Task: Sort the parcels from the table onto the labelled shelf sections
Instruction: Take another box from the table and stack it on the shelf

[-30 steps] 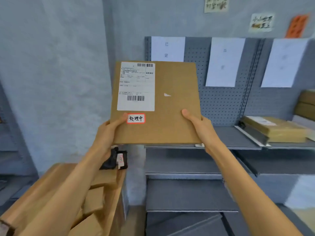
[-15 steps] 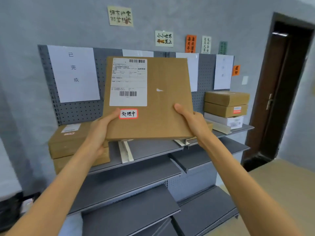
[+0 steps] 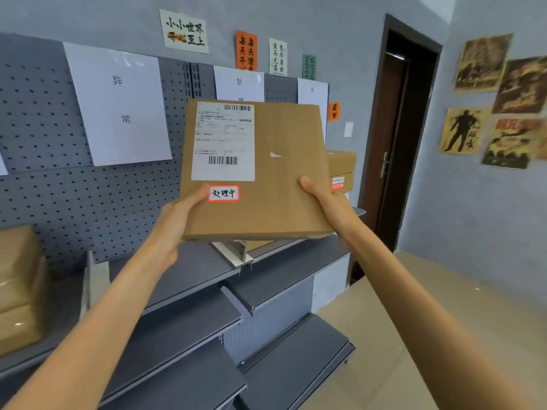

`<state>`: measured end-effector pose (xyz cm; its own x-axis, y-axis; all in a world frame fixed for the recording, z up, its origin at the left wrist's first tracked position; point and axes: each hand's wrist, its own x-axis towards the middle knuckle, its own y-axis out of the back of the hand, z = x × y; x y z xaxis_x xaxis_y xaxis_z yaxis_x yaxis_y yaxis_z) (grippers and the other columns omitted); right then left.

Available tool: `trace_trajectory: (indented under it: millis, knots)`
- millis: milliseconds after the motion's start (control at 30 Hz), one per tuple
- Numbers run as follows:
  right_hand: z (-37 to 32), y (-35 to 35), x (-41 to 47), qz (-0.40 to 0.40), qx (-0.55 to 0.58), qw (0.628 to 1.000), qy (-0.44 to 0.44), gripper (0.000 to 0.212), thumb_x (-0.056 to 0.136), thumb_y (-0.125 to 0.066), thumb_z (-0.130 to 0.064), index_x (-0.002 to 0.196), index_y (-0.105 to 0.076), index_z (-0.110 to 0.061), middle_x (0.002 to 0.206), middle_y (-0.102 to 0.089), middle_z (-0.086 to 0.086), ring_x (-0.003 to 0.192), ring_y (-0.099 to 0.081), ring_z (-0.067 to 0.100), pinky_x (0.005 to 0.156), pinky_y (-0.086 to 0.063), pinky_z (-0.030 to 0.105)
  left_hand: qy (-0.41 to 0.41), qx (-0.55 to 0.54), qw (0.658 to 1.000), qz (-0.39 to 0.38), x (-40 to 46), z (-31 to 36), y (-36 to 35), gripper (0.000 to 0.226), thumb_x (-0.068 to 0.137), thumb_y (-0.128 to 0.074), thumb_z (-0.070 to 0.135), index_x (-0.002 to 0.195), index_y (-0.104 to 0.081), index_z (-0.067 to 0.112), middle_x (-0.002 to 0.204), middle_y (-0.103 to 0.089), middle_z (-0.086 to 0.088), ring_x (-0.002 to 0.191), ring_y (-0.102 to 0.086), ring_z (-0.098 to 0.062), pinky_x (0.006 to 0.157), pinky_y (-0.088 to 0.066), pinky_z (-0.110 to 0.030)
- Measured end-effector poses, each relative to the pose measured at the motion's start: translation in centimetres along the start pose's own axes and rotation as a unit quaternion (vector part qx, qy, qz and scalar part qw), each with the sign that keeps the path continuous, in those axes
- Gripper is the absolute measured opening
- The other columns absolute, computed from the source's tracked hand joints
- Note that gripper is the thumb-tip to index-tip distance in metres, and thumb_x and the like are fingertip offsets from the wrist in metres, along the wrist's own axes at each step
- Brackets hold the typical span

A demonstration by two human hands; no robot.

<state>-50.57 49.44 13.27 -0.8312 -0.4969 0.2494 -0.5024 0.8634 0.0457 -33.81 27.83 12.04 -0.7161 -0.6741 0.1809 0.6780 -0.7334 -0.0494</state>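
Observation:
A flat brown cardboard parcel [image 3: 275, 179] is held up in front of the grey shelf unit, with a white shipping label and a small red-framed sticker [image 3: 223, 193] reading 处理中. My left hand [image 3: 177, 220] grips its lower left corner, thumb on the face beside the sticker. My right hand [image 3: 328, 202] grips the lower right edge, thumb on top. Behind the parcel a white section sheet [image 3: 238, 82] starting with 处 hangs on the pegboard, partly hidden. A sheet reading 异常 [image 3: 118, 102] hangs to its left.
Brown parcels [image 3: 17, 288] are stacked on the top shelf [image 3: 189, 270] at far left, and others [image 3: 340, 170] stand behind the held parcel at right. White dividers [image 3: 233, 251] split the shelf. Lower shelves [image 3: 284, 279] jut out. A dark door [image 3: 393, 137] stands at right.
The view has swung right along the shelf unit, from the table and left section to the middle sections. The parcel stays gripped in both hands, upright before me.

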Motion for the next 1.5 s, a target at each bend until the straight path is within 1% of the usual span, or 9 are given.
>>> trace_trajectory:
  millis: [200, 367, 567, 667, 867, 1000, 1067, 1300, 1500]
  knots:
    - [1.9, 2.1, 8.6, -0.019, -0.014, 0.999, -0.030, 0.068, 0.077, -0.069, -0.059, 0.128, -0.055, -0.018, 0.116, -0.068, 0.002, 0.105, -0.065, 0.023, 0.098, -0.050, 0.044, 0.024, -0.007, 1.000, 0.006, 7.0, -1.7, -3.5, 0.044, 0.067, -0.067, 0.069, 0.096, -0.070, 0.036, 0.092, -0.075, 0.011, 0.098, -0.066, -0.015, 0.085, -0.051, -0.038]
    - [3.5, 2.7, 14.1, -0.045, 0.008, 0.998, -0.045, 0.064, 0.073, -0.073, -0.059, 0.121, -0.060, -0.019, 0.110, -0.071, 0.000, 0.101, -0.067, 0.019, 0.096, -0.052, 0.041, 0.043, 0.006, 0.999, 0.009, 10.3, -1.8, -4.9, 0.053, 0.065, -0.067, 0.068, 0.107, -0.066, 0.035, 0.102, -0.074, 0.007, 0.101, -0.066, -0.017, 0.088, -0.052, -0.043]
    - [5.3, 2.8, 21.2, -0.075, 0.012, 0.993, -0.089, 0.070, 0.070, -0.073, -0.063, 0.119, -0.062, -0.016, 0.105, -0.071, 0.000, 0.093, -0.068, 0.018, 0.073, -0.053, 0.030, 0.047, 0.025, 0.996, 0.074, 14.5, -2.2, -6.8, 0.046, 0.076, -0.065, 0.062, 0.111, -0.065, 0.031, 0.106, -0.072, 0.004, 0.100, -0.065, -0.018, 0.083, -0.053, -0.041]
    - [6.6, 3.0, 25.3, -0.105, 0.023, 0.988, -0.114, 0.073, 0.070, -0.075, -0.059, 0.123, -0.058, -0.012, 0.107, -0.070, 0.004, 0.095, -0.068, 0.021, 0.077, -0.054, 0.033, 0.053, 0.031, 0.993, 0.104, 16.7, -3.4, -8.2, 0.036, 0.080, -0.064, 0.059, 0.103, -0.065, 0.031, 0.102, -0.072, 0.004, 0.096, -0.065, -0.017, 0.071, -0.052, -0.035]
    - [9.8, 3.0, 33.2, -0.178, 0.007, 0.971, -0.158, 0.081, 0.069, -0.077, -0.058, 0.131, -0.054, -0.012, 0.112, -0.069, 0.005, 0.093, -0.069, 0.021, 0.064, -0.053, 0.030, 0.097, 0.026, 0.981, 0.167, 21.3, -7.0, -10.8, 0.037, 0.079, -0.063, 0.060, 0.101, -0.066, 0.031, 0.102, -0.071, 0.002, 0.096, -0.065, -0.020, 0.080, -0.053, -0.038]
    - [11.9, 2.6, 38.0, -0.232, -0.028, 0.953, -0.195, 0.084, 0.065, -0.076, -0.064, 0.131, -0.053, -0.017, 0.113, -0.068, 0.005, 0.097, -0.067, 0.025, 0.080, -0.056, 0.041, 0.127, 0.008, 0.969, 0.213, 23.9, -9.0, -12.1, 0.042, 0.079, -0.065, 0.058, 0.108, -0.062, 0.028, 0.104, -0.069, -0.001, 0.098, -0.063, -0.022, 0.077, -0.052, -0.038]
    - [12.8, 2.3, 39.8, -0.252, -0.048, 0.944, -0.208, 0.082, 0.065, -0.075, -0.066, 0.130, -0.052, -0.020, 0.113, -0.066, 0.006, 0.099, -0.065, 0.026, 0.085, -0.054, 0.045, 0.138, -0.004, 0.962, 0.235, 25.0, -9.8, -12.6, 0.045, 0.079, -0.066, 0.057, 0.111, -0.061, 0.027, 0.107, -0.068, -0.002, 0.099, -0.062, -0.023, 0.078, -0.052, -0.039]
    - [16.1, 1.4, 42.5, -0.282, -0.059, 0.923, -0.254, 0.061, 0.070, -0.072, -0.065, 0.112, -0.056, -0.023, 0.105, -0.065, 0.006, 0.091, -0.063, 0.026, 0.062, -0.049, 0.038, 0.182, -0.004, 0.944, 0.277, 27.3, -12.2, -13.6, 0.044, 0.077, -0.068, 0.058, 0.106, -0.059, 0.026, 0.099, -0.067, -0.002, 0.090, -0.062, -0.021, 0.062, -0.050, -0.035]
    - [18.5, 1.0, 43.8, -0.280, -0.047, 0.922, -0.262, 0.039, 0.079, -0.068, -0.059, 0.097, -0.058, -0.025, 0.098, -0.066, 0.005, 0.084, -0.064, 0.023, 0.056, -0.048, 0.032, 0.205, 0.009, 0.936, 0.285, 28.3, -13.9, -13.6, 0.042, 0.077, -0.067, 0.059, 0.104, -0.060, 0.027, 0.102, -0.067, -0.002, 0.093, -0.063, -0.021, 0.068, -0.051, -0.035]
